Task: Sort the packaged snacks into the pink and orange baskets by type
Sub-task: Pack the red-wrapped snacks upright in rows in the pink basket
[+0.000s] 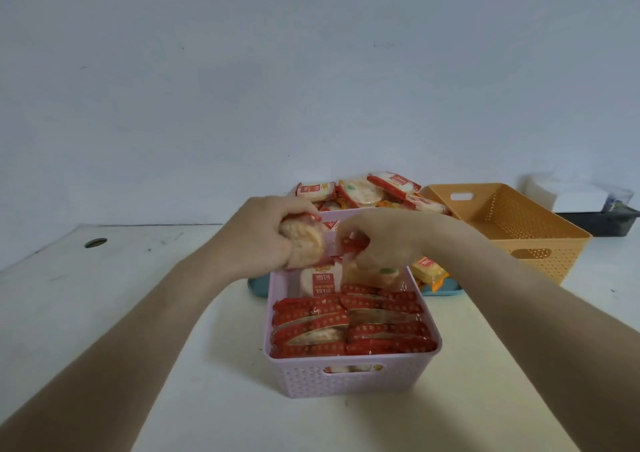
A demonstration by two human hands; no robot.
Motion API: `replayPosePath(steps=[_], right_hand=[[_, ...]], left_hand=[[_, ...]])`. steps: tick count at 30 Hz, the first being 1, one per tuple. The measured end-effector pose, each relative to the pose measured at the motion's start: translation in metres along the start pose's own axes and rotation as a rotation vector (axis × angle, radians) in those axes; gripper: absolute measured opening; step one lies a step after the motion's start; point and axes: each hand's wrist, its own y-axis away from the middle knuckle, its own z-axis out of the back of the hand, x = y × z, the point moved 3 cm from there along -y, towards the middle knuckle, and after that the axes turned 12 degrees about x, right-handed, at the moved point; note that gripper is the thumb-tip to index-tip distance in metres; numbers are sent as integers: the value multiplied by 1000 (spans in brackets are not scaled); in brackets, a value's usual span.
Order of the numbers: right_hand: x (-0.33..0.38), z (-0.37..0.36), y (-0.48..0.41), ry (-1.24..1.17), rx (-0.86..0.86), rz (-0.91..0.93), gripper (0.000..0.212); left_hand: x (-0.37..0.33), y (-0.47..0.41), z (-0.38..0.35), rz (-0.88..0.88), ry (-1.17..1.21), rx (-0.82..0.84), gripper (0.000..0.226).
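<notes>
The pink basket (349,379) stands in front of me, its near half packed with upright red-edged rice cracker packets (349,327). Over its far half, my left hand (266,233) is closed on a round rice cracker packet (306,242). My right hand (384,240) grips another red-edged packet (353,243) just beside it, above two packets standing in the basket. Behind the pink basket lies a pile of mixed snack packets (367,192) on a teal tray (446,287). The orange basket (519,223) stands at the right and looks empty.
Yellow-orange packets (429,269) lie on the teal tray to the right of the pink basket. A dark tray with a white box (585,205) sits at the far right. A round hole (96,242) is in the white table at the left, near the wall.
</notes>
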Motion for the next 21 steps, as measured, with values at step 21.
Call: replayPosePath(steps=[21], right_hand=[[-2, -22, -54, 81, 239, -197, 63]], left_hand=[[3, -38, -30, 76, -648, 347, 35]])
